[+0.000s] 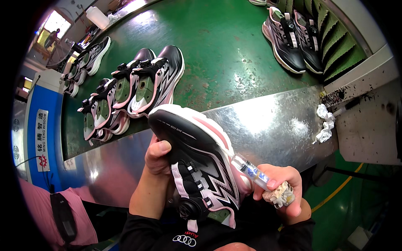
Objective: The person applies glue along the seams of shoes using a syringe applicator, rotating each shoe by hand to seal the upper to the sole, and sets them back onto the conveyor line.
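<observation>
My left hand (158, 157) is closed around the forefoot of a black, pink and white sneaker (184, 140), its thumb pressed on the black upper. The sneaker is held tilted above the metal ledge, toe pointing away, with a round dial (189, 208) near its collar at my end. In my right hand (293, 180) is a clear syringe (254, 174), its tip against or very close to the seam between upper and sole. A crumpled whitish wad (281, 195) sits by the syringe's rear end, in the same hand.
Several similar sneakers (161, 71) stand on the green surface (209, 46) at left, and a pair (284, 46) at far right beside green flaps (339, 54). Crumpled white tissue (324, 123) lies on the metal ledge (268, 121). A white bottle (97, 17) is far left.
</observation>
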`<act>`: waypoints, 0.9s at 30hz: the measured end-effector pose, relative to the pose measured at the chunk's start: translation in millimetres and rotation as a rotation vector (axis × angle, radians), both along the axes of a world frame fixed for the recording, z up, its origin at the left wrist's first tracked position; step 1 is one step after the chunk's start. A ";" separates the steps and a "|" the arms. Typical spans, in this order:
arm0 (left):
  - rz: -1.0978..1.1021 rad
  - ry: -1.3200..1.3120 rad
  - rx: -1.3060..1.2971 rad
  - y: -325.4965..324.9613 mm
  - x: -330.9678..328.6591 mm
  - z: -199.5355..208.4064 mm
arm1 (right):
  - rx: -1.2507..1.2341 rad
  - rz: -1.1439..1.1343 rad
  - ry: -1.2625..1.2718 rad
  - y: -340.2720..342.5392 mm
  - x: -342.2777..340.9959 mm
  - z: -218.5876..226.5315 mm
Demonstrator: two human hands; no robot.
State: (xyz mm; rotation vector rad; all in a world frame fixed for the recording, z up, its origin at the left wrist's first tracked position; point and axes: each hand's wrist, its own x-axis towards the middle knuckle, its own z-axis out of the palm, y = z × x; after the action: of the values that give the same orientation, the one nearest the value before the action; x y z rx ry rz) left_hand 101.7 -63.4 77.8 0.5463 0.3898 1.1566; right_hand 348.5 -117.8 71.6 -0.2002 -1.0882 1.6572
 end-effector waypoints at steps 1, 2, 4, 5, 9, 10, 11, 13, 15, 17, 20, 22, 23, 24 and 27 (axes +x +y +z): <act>-0.032 0.016 0.007 0.0 -0.5 0.0 | 0.000 0.000 -0.001 -0.1 -0.4 -0.5; -0.032 0.016 0.006 0.5 0.2 1.8 | -0.018 0.006 -0.004 -0.2 -0.5 -1.9; -0.063 0.006 0.016 1.9 2.5 7.0 | -0.036 0.010 -0.009 -0.6 -0.3 -3.0; -0.063 0.004 0.015 1.6 2.5 6.1 | -0.039 0.007 -0.001 -1.1 -0.4 -3.5; -0.050 -0.022 0.009 0.9 1.6 2.6 | -0.037 0.000 0.012 -2.5 0.7 -3.7; -0.040 -0.029 0.014 0.5 1.5 2.4 | -0.038 0.001 0.011 -3.5 1.1 -3.8; -0.041 -0.033 0.013 -0.6 2.1 1.8 | -0.044 0.000 0.011 -4.8 2.0 -4.3; 0.078 -0.017 -0.079 -3.4 3.6 0.6 | -0.052 -0.001 0.007 -7.5 4.5 -3.4; 0.062 -0.037 -0.078 -2.6 2.0 -0.7 | -0.065 0.001 -0.038 -11.1 7.3 -0.7; 0.050 -0.051 -0.076 -2.0 -0.7 -3.5 | -0.064 -0.002 -0.058 -14.8 9.3 0.8; 0.113 -0.010 -0.117 -4.6 -8.4 -10.1 | -0.058 -0.003 -0.097 -20.0 12.7 3.2; 0.162 0.033 -0.139 -7.5 -14.6 -15.2 | -0.059 0.000 -0.120 -23.3 15.0 4.2; 0.168 0.034 -0.148 -7.9 -15.9 -15.8 | -0.043 0.003 -0.140 -24.7 16.6 4.6; 0.165 0.036 -0.151 -8.8 -15.3 -15.3 | -0.028 0.007 -0.161 -26.5 18.2 5.2; 0.127 -0.052 -0.146 -8.8 -11.5 -8.9 | -0.015 -0.008 -0.225 -33.9 22.8 7.2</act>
State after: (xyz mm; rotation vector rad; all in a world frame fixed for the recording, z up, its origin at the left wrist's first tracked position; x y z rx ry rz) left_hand 90.2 -72.2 68.9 0.3673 0.4653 1.2503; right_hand 371.4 -151.7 78.7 -0.4086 -1.2410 1.6646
